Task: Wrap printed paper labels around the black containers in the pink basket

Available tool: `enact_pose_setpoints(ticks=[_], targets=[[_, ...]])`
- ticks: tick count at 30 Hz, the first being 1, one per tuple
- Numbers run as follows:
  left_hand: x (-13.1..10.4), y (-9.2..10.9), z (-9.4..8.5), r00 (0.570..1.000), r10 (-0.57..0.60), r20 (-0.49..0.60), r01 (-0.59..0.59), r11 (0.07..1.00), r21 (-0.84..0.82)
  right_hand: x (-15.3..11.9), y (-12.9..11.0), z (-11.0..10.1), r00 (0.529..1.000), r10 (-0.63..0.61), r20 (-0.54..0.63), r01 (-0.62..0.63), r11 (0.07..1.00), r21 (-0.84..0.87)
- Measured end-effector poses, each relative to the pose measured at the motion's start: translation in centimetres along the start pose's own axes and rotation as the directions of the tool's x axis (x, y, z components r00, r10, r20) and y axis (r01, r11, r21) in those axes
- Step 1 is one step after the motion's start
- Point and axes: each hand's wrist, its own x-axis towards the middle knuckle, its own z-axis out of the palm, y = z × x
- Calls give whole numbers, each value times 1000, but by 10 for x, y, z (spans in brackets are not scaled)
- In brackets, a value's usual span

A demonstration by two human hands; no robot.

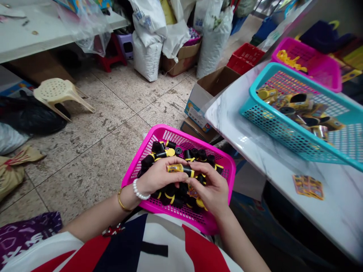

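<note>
The left hand (163, 175) and right hand (212, 185) both pinch a yellow-labelled black cylinder (181, 169) above the near pink basket (231, 177). A loosened pinch could let it slip down among the black pieces (187, 154) inside.

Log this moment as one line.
left hand: holds yellow-and-black cylinder | right hand: fingers at its black end | below: pink basket, black-and-yellow pieces inside | right: turquoise basket on table

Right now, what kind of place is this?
Probably a workshop: there are bulging sacks on the floor, a pink basket of black-and-yellow pieces, and a teal basket on the table.
</note>
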Motion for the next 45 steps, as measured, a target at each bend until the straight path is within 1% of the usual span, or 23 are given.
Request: enact_pose_setpoints(ticks=[2, 4, 7, 9, 11, 15, 18, 21, 23, 24, 25, 26, 27, 28, 30, 31, 33, 35, 37, 39, 41, 43, 45], targets=[[-1, -2, -2, 1000, -8, -11, 8, 1000, -6, -2, 1, -1, 997, -58, -59, 56, 998, -38], [-3, -6, -6, 1000, -21, -16, 21, 999, 25, -4, 2, -3, 990, -104, -90, 96, 991, -94], [-4, -8, -10, 1000, -5, 5, 4, 997, 75, -7, 3, -3, 994, -93, -61, 89, 993, -75], [-3, -8, -10, 1000, 28, 7, -28, 998, 64, -7, 3, -2, 997, -65, -51, 63, 997, -40], [-2, -6, -8, 999, 43, -1, -43, 998, 44, -7, 2, -1, 996, -68, -56, 66, 997, -48], [-1, -4, -1, 1000, 21, 15, -22, 998, 62, -6, -2, 2, 990, -141, -16, 138, 983, -118], [-1, -5, -2, 999, 0, 45, -2, 999, 44, -7, -4, 2, 977, -212, 28, 214, 966, -145], [-2, -8, -8, 1000, 4, 29, -3, 1000, -22, -9, -2, -3, 970, -244, 5, 240, 953, -182], [-2, -9, -10, 1000, 0, 22, 0, 1000, -14, -11, 0, -5, 969, -246, -10, 239, 951, -196], [-2, -9, -10, 1000, -2, 22, 2, 1000, 6, -11, 1, -4, 972, -235, -14, 228, 954, -193], [-1, -9, -9, 1000, 7, 15, -7, 1000, 30, -12, 3, -2, 981, -195, -21, 188, 965, -182], [-1, -10, -7, 999, 34, -2, -34, 998, 56, -12, 4, 1, 991, -126, -41, 118, 982, -147], [0, -10, -5, 996, 78, -30, -75, 993, 91, -11, 5, 5, 998, -25, -62, 20, 997, -80], [0, -10, -3, 989, 133, -63, -123, 983, 136, -10, 7, 9, 992, 98, -75, -97, 995, 16], [0, -11, -1, 969, 226, -101, -199, 954, 226, -9, 8, 16, 945, 324, -43, -307, 924, 227], [0, -11, -1, 965, 243, -101, -212, 944, 253, -9, 9, 18, 919, 394, -5, -374, 875, 307], [1, -11, -3, 978, 200, -65, -180, 956, 231, -8, 9, 18, 886, 459, 65, -447, 808, 383], [2, -11, -5, 995, 101, -11, -98, 982, 159, -8, 9, 12, 887, 448, 114, -452, 791, 412], [3, -12, -6, 999, 15, 30, -18, 994, 111, -7, 10, 4, 915, 371, 159, -402, 811, 425], [3, -11, -5, 998, -28, 47, 25, 998, 65, -5, 13, -1, 942, 277, 187, -331, 852, 406], [3, -11, -3, 996, -46, 77, 49, 998, -32, -4, 16, -2, 962, 219, 160, -266, 879, 397], [3, -12, -2, 991, -60, 121, 77, 987, -143, -4, 18, 1, 976, 199, 89, -218, 886, 409], [2, -12, -1, 988, -79, 134, 104, 975, -195, -4, 18, 4, 982, 186, 20, -178, 894, 411]])
